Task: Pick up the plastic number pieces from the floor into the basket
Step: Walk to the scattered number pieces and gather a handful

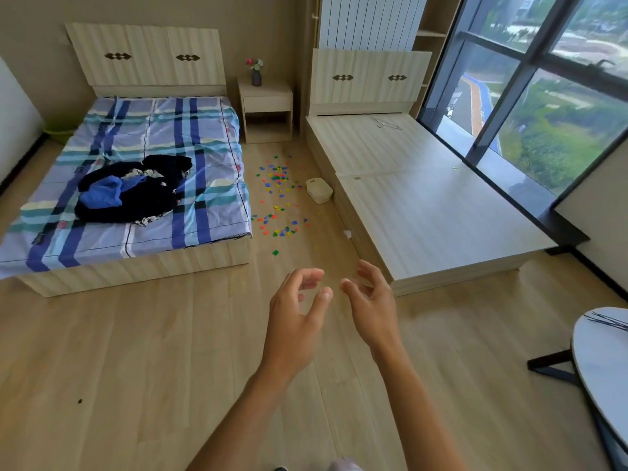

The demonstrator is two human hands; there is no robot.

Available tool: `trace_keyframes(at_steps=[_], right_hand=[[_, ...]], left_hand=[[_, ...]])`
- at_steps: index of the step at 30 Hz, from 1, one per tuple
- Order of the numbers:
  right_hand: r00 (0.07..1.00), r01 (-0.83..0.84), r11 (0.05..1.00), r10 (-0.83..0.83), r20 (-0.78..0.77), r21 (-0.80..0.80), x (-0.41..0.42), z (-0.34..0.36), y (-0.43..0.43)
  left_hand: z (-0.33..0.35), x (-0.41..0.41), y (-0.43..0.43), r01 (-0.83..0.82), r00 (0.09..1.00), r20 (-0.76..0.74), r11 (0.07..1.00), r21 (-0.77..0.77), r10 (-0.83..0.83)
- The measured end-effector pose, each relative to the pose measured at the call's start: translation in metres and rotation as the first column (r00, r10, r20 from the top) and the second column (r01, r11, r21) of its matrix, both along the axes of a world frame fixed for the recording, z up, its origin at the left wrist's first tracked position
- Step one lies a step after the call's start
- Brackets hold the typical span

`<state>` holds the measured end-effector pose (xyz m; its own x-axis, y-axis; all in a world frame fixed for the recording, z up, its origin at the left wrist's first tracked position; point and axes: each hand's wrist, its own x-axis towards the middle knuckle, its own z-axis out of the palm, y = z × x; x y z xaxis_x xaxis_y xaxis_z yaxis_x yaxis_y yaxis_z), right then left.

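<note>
A pale wooden floor (pixel 142 351) runs between two beds in a bedroom with a large window (pixel 530 96) on the right. Both hands are held out in front over the bare floor, close together but not touching. The left hand (pixel 295 317) has its fingers loosely curled and spread, holding nothing; the right hand (pixel 372 300) is likewise open with bent fingers and empty.

Well beyond the hands, the plastic number pieces (pixel 278 198) lie scattered in red, blue, green and yellow along the floor strip between the beds; a single green piece (pixel 275 252) sits nearest the hands. Just beside the scatter, against the bare wooden bed platform (pixel 424 205) on the right, stands the white basket (pixel 319 190); what it contains cannot be told from here.

On the left, the bed with the striped sheet (pixel 136 171) carries a heap of dark and blue clothes (pixel 132 188). A nightstand (pixel 266 110) with a vase of flowers (pixel 255 72) stands at the far wall. A round white table (pixel 601 368) edges in at the right.
</note>
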<state>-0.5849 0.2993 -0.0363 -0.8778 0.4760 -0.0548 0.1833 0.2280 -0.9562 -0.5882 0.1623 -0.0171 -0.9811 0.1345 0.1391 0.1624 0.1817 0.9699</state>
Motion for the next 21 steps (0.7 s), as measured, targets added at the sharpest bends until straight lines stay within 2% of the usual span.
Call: trace_keyframes(at_steps=[12,21], right_hand=[[0.999,-0.009,1.000,0.010,0.040,-0.027,-0.233,-0.034,0.073],[0.992,-0.099,0.995,0.100,0.075,-0.022,-0.421,-0.034,0.119]], left_hand=[[-0.027,-0.229,0.068,0.005,0.999,0.042,0.999,-0.048,-0.003],[-0.018,-0.408,0.107,-0.112,0.990,0.084,0.993,-0.026,0.114]])
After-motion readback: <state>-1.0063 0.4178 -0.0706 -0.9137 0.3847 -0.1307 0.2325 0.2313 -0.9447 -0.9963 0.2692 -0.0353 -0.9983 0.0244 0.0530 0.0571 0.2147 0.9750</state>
